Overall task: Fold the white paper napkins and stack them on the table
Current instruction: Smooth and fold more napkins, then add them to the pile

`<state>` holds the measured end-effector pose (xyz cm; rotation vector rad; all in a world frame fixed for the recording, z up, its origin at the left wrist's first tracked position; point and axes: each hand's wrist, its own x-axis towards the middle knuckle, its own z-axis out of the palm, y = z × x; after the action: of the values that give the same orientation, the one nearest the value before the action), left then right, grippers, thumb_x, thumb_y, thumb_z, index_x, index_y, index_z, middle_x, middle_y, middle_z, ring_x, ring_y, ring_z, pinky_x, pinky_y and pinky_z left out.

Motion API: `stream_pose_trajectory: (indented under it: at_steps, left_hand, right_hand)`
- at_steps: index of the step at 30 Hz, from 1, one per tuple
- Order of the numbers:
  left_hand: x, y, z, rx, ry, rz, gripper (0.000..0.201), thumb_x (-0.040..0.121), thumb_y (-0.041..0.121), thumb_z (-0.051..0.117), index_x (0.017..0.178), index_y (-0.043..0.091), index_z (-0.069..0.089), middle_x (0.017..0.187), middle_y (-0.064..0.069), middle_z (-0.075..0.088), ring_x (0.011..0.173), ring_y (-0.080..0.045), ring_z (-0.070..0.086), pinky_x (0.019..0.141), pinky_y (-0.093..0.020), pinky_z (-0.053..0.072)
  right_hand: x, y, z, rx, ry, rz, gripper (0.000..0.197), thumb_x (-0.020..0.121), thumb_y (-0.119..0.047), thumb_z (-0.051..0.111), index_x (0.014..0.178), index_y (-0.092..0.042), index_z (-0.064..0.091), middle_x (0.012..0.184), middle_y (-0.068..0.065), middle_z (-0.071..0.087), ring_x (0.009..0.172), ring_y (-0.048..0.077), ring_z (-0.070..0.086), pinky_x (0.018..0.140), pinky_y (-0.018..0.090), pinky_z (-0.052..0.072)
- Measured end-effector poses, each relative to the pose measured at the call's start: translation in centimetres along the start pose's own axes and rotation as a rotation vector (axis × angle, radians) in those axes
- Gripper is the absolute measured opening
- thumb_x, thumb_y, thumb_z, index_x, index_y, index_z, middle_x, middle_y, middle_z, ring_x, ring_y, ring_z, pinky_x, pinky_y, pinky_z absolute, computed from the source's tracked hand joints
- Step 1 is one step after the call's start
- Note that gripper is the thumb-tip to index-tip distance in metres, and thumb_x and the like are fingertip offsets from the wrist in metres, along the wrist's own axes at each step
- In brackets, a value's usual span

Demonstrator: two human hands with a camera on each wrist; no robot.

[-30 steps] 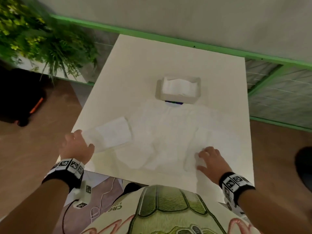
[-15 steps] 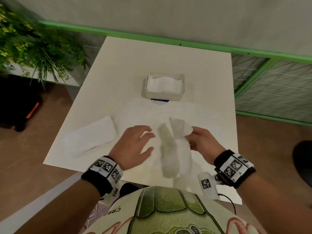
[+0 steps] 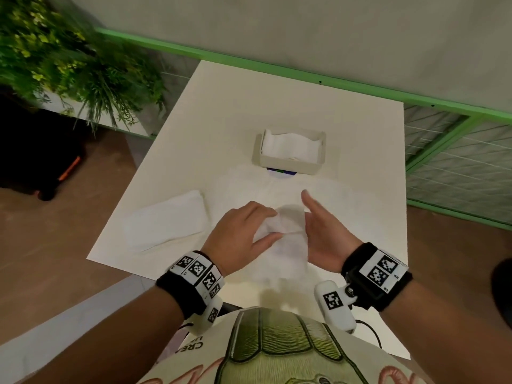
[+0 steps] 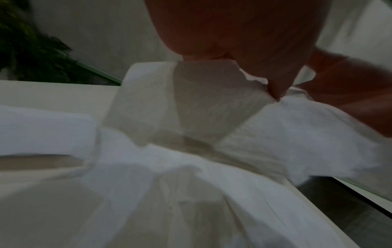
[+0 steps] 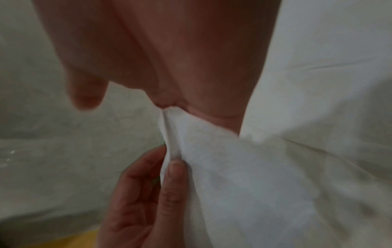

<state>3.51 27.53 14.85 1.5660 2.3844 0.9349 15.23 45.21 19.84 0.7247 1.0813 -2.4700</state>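
Both hands are holding one white napkin up above the near part of the table: the left hand is pinching its left edge between thumb and fingers, and the right hand is gripping the right edge at the thumb while its fingers are pointing forward. A folded napkin is lying flat just to the left of the left hand, and a napkin holder filled with more is standing beyond both hands
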Motion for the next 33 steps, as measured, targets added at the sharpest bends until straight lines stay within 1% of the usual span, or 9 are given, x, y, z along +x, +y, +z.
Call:
stream_pose_trajectory:
  at_steps: [4,6,8,15,20,23,26,30,33]
  left_hand:
    - [-1.4,-2.2,-1.3,-0.062,0.024,-0.117,0.034,0.100,0.050,0.054,0.115,0.022,0.068,0.104,0.010,0.064,0.081,-0.013,0.065,0.070,-0.035,0.054]
    - [-2.0,-3.1,-2.2,-0.091,-0.014,-0.178,0.035,0.101,0.054,0.050,0.114,0.027,0.068,0.100,0.014,0.064,0.078,-0.008,0.062,0.072,-0.034,0.053]
    - [-2.6,-4.1,-3.2,-0.136,-0.055,-0.234,0.040,0.097,0.059,0.050,0.120,0.029,0.065,0.101,0.017,0.063,0.076,-0.007,0.061,0.075,-0.029,0.053]
    - [-4.1,-9.0,-6.3,-0.355,-0.091,-0.524,0.014,0.099,0.026,0.063,0.105,0.019,0.074,0.065,0.033,0.060,0.058,0.000,0.055,0.065,-0.014,0.042]
    - [-5.4,-13.0,-8.4,-0.318,-0.252,-0.474,0.015,0.099,0.030,0.056,0.104,0.027,0.070,0.093,0.015,0.071,0.085,-0.010,0.067,0.081,-0.029,0.053]
    - [-6.2,-14.8,-9.3,-0.387,-0.288,-0.516,0.013,0.099,0.026,0.056,0.098,0.027,0.069,0.097,0.008,0.072,0.093,-0.016,0.067,0.087,-0.033,0.054]
    - [-7.5,-17.2,-10.1,-0.458,-0.266,-0.611,0.015,0.098,0.019,0.057,0.092,0.022,0.070,0.088,0.003,0.072,0.086,-0.019,0.067,0.080,-0.034,0.053]
    - [-9.5,-20.6,-10.9,-0.491,-0.260,-0.696,0.013,0.098,0.018,0.061,0.092,0.023,0.071,0.082,0.008,0.071,0.077,-0.010,0.064,0.072,-0.022,0.045]
    - [-9.9,-22.4,-11.3,-0.469,-0.269,-0.706,0.013,0.098,0.019,0.061,0.092,0.022,0.071,0.080,0.007,0.071,0.076,-0.013,0.064,0.071,-0.026,0.047]
  right_hand:
    - [2.4,-0.5,1.2,-0.401,0.177,-0.108,0.038,0.094,-0.014,0.067,0.130,-0.005,0.059,0.114,0.023,0.071,0.103,0.035,0.069,0.094,0.049,0.055]
    - [3.5,-0.7,2.1,-0.517,0.264,-0.154,0.039,0.091,-0.009,0.071,0.128,-0.014,0.059,0.099,0.018,0.075,0.088,0.031,0.072,0.071,0.038,0.058]
    - [4.7,-0.9,3.1,-0.556,0.310,-0.187,0.041,0.090,-0.011,0.073,0.127,-0.022,0.058,0.098,0.019,0.074,0.087,0.033,0.072,0.067,0.037,0.055]
    - [9.3,-0.7,6.5,-0.721,0.402,-0.291,0.050,0.089,-0.022,0.075,0.133,-0.032,0.053,0.105,0.009,0.072,0.095,0.025,0.069,0.078,0.028,0.052]
    - [13.0,0.5,8.0,-1.605,0.296,-0.448,0.068,0.075,-0.051,0.079,0.136,-0.043,0.051,0.140,-0.002,0.045,0.131,0.020,0.034,0.108,0.033,0.030]
    - [15.8,1.2,9.5,-1.488,0.141,-0.250,0.027,0.080,-0.035,0.081,0.105,-0.028,0.072,0.131,0.000,0.059,0.131,0.016,0.045,0.104,0.026,0.031]
    - [18.4,1.6,10.3,-1.171,0.151,0.001,0.009,0.083,-0.020,0.079,0.080,-0.017,0.071,0.113,0.002,0.071,0.115,0.018,0.061,0.103,0.032,0.043]
    - [21.3,2.4,11.0,-0.865,0.244,0.100,0.012,0.085,-0.011,0.074,0.080,-0.013,0.063,0.088,0.007,0.072,0.084,0.019,0.068,0.090,0.036,0.052]
    - [22.7,3.1,11.4,-0.745,0.253,0.155,0.012,0.086,-0.008,0.074,0.092,-0.014,0.065,0.082,0.005,0.071,0.075,0.020,0.068,0.091,0.041,0.055]
